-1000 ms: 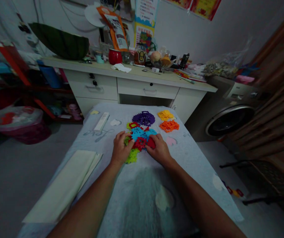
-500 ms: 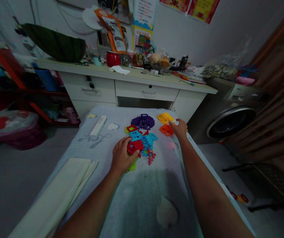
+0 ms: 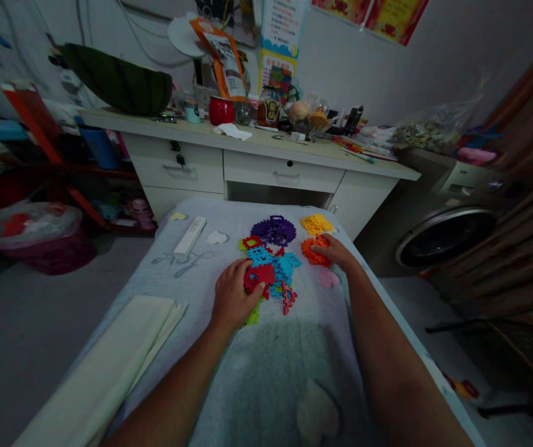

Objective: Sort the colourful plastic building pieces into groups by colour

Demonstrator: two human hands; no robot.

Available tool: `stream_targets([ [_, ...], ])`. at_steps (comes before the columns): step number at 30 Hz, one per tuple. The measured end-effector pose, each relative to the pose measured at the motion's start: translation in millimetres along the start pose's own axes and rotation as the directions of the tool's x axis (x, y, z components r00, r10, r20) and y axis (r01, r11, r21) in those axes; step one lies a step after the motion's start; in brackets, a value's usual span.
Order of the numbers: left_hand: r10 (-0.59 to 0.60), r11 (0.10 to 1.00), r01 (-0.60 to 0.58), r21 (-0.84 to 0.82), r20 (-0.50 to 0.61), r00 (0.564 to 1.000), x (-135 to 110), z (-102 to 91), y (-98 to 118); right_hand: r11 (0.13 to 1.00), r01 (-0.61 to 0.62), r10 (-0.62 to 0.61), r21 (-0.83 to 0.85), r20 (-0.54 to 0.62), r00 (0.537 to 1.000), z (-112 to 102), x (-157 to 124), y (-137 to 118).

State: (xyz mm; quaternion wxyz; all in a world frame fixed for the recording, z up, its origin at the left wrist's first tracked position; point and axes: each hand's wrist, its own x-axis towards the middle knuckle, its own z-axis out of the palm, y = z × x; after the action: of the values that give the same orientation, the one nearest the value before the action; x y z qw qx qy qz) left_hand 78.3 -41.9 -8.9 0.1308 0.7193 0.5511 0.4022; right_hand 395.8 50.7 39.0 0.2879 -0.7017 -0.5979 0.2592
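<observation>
Flat plastic puzzle pieces lie in colour heaps on a pale blue cloth-covered table (image 3: 257, 372). My left hand (image 3: 232, 299) is curled over a red piece (image 3: 258, 277) at the near edge of the blue pieces (image 3: 276, 264), with green pieces (image 3: 252, 315) under its fingers. My right hand (image 3: 338, 252) rests with bent fingers on the orange pile (image 3: 312, 249). A purple pile (image 3: 273, 230) and a yellow pile (image 3: 317, 223) lie beyond. One small red piece (image 3: 287, 298) lies loose near the blue ones.
A white remote-like bar (image 3: 190, 236) and folded cream cloth (image 3: 103, 366) lie on the table's left. Behind stands a cluttered white desk (image 3: 266, 167) with drawers. A washing machine (image 3: 443, 230) is at the right, a covered red basket (image 3: 28, 236) on the floor left.
My right hand left the red and blue pieces, reached out toward the yellow and orange piles, and now sits on the orange pile. My left hand stayed on the red piece.
</observation>
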Motion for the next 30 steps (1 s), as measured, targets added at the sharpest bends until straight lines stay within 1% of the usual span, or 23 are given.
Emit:
stream_targets([
  [3, 0.004, 1.0, -0.004, 0.0, -0.003, 1.0, -0.4, -0.1, -0.3, 0.993, 0.095, -0.105, 0.064, 0.17, 0.98, 8.3, -14.1, -11.9],
  [5, 0.0, 1.0, 0.0, -0.005, -0.004, 1.0, -0.7, -0.1, -0.4, 0.983, 0.161, -0.179, 0.094, 0.234, 0.956, 16.3, -23.4, -22.7],
  [8, -0.012, 1.0, 0.011, -0.015, -0.009, 1.0, -0.9, 0.4, -0.5, 0.956, 0.254, -0.286, 0.149, 0.263, 0.922, 27.7, -36.1, -43.3],
  [10, -0.02, 0.999, 0.019, -0.033, -0.02, 1.0, -0.6, 0.7, -0.6, 0.932, 0.305, -0.351, 0.196, 0.288, 0.891, 32.5, -43.6, -58.0],
  [15, -0.077, 0.99, 0.067, -0.125, -0.078, 0.994, 1.5, -0.1, -1.8, 0.855, 0.411, -0.508, 0.316, 0.36, 0.782, 35.9, -59.3, -85.9],
  [17, -0.109, 0.983, 0.089, -0.162, -0.12, 0.987, 1.7, -1.2, -2.1, 0.827, 0.429, -0.55, 0.364, 0.361, 0.753, 36.7, -64.2, -91.5],
  [19, -0.125, 0.978, 0.096, -0.184, -0.153, 0.98, 1.2, -2.1, -1.6, 0.798, 0.401, -0.571, 0.449, 0.354, 0.74, 38.7, -66.4, -94.0],
  [20, -0.122, 0.978, 0.092, -0.186, -0.16, 0.979, 0.8, -2.3, -1.0, 0.787, 0.378, -0.572, 0.488, 0.344, 0.745, 40.2, -65.5, -94.0],
  [21, -0.111, 0.981, 0.082, -0.179, -0.16, 0.981, 0.4, -2.4, -0.2, 0.782, 0.359, -0.561, 0.509, 0.325, 0.761, 42.1, -62.7, -93.2],
  [23, -0.079, 0.988, 0.059, -0.141, -0.143, 0.987, -0.4, -1.9, 1.5, 0.795, 0.35, -0.513, 0.495, 0.243, 0.823, 46.5, -50.6, -89.8],
  [24, -0.068, 0.992, 0.053, -0.113, -0.132, 0.989, -0.6, -1.4, 2.3, 0.812, 0.355, -0.476, 0.464, 0.174, 0.862, 48.8, -41.2, -87.7],
  [25, -0.06, 0.995, 0.05, -0.085, -0.118, 0.991, -0.7, -0.8, 3.0, 0.834, 0.361, -0.437, 0.418, 0.098, 0.894, 51.0, -29.8, -85.5],
  [26, -0.057, 0.997, 0.051, -0.058, -0.102, 0.993, -0.8, -0.2, 3.5, 0.858, 0.364, -0.398, 0.362, 0.02, 0.917, 53.1, -16.9, -83.7],
  [27, -0.056, 0.998, 0.053, -0.037, -0.086, 0.995, -0.8, 0.3, 3.9, 0.884, 0.361, -0.361, 0.298, -0.059, 0.931, 55.2, -3.1, -82.5],
  [29, -0.062, 0.998, 0.061, -0.01, -0.065, 0.996, -0.9, 0.8, 4.4, 0.93, 0.336, -0.313, 0.152, -0.158, 0.937, 59.4, 25.0, -82.5],
  [30, -0.065, 0.998, 0.065, -0.003, -0.061, 0.996, -0.9, 0.8, 4.5, 0.948, 0.305, -0.287, 0.09, -0.173, 0.942, 61.7, 38.3, -83.6],
])
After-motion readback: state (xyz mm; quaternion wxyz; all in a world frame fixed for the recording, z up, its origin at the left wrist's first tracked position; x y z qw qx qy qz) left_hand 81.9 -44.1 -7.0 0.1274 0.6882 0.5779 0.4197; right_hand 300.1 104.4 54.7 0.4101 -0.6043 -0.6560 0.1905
